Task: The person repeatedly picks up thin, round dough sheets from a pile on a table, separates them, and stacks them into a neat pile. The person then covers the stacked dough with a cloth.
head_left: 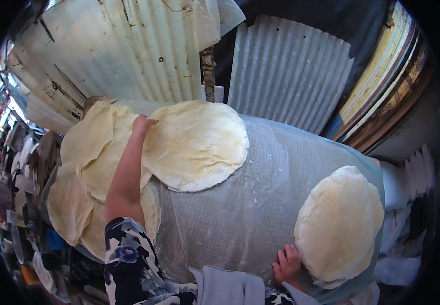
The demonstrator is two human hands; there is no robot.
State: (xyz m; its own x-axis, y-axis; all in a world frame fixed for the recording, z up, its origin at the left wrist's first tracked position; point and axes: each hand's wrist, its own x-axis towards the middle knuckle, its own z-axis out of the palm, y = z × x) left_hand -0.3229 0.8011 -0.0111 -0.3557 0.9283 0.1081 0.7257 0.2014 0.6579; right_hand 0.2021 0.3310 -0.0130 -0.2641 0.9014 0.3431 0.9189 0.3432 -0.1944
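Note:
On a table covered with clear plastic sheeting (220, 225) lie large, round, pale yellow sheets, apparently thin dough or flatbread. My left hand (143, 124) is at the upper left edge of one round sheet (197, 146), thumb towards it; whether the fingers grip the edge is hidden. Several overlapping sheets (99, 167) spread to the left, partly under my forearm. At the right end sits a stack of round sheets (336, 225). My right hand (288, 265) rests on the plastic beside that stack's lower left edge, fingers slightly apart and holding nothing.
Corrugated panels stand behind the table, a yellowed one (128, 49) at the left and a grey one (288, 72) at the right. Curved-looking boards (380, 80) lean at the upper right. White plastic bags (397, 267) lie beyond the right end. Cluttered objects fill the far left.

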